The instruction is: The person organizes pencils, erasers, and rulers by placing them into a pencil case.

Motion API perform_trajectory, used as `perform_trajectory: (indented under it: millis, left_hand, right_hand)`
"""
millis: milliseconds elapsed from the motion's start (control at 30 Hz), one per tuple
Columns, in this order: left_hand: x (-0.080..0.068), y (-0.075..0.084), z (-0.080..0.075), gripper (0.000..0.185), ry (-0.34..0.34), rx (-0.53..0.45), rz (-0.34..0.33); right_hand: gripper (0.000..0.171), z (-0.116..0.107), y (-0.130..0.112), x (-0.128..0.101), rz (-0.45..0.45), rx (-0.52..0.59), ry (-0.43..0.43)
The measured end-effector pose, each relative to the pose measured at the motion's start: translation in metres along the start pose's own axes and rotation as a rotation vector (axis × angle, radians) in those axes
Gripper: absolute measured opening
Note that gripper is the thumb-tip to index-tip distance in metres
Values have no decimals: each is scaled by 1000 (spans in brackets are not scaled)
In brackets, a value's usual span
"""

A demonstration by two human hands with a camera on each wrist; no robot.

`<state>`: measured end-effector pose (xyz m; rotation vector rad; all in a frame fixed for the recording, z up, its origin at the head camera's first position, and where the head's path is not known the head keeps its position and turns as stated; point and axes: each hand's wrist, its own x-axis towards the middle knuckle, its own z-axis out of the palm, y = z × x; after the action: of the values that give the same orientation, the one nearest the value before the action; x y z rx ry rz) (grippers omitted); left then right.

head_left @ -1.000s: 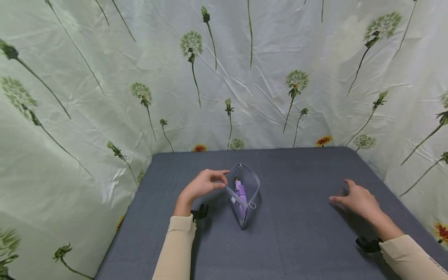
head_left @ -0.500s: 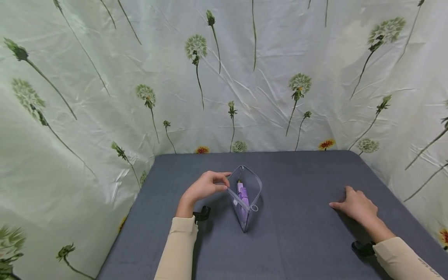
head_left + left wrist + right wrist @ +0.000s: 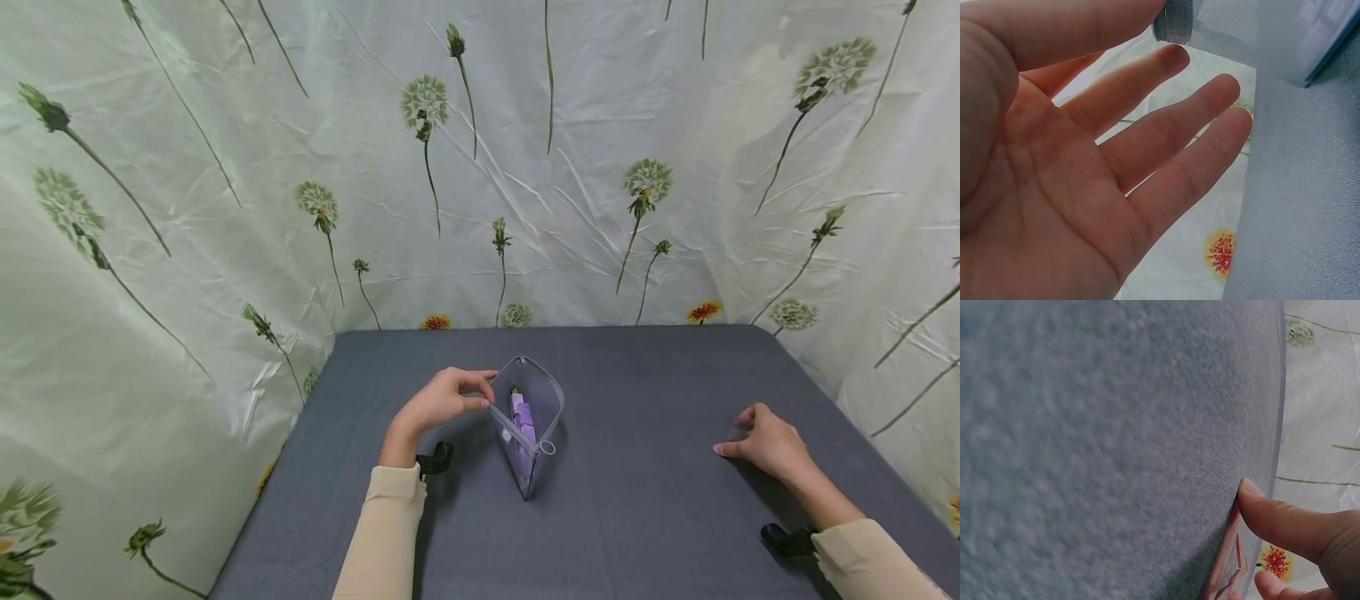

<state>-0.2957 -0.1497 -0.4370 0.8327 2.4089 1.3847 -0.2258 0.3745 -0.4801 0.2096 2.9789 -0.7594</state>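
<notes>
A clear pouch (image 3: 528, 425) stands just left of the middle of the head view on the grey surface (image 3: 645, 533), its zipped top gaping open. Its long axis runs from the upper part of the frame down toward the lower edge, tilted slightly: the wide rounded end lies toward the flowered curtain (image 3: 225, 167) at the back, and the narrow pointed end aims toward the bottom of the frame. Purple things (image 3: 522, 419) lie lengthwise inside it, along the same axis. The left hand (image 3: 442, 400) sits just left of the pouch and pinches its near-left rim between thumb and forefinger; in the left wrist view the thumb and forefinger meet on a grey strip of the edge (image 3: 1172, 22) at the top of the frame, while the other fingers (image 3: 1179, 144) spread out relaxed below. The right hand (image 3: 768, 442) rests well apart from the pouch, at the right of the head view, lying on the surface with fingers loosely bent and holding nothing; in the right wrist view a fingertip (image 3: 1254, 494) touches the cloth.
</notes>
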Motion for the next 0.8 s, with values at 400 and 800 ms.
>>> perform_trajectory:
  millis: [400,800]
  left_hand:
    - [-1,-1,2,15,13,-2,-5]
    - [0,0,1,15,8,-9,-11]
  right_hand:
    - [60,3,-5,-6,-99,-32,85]
    - [56,-5,-20,-13,-169,153,26]
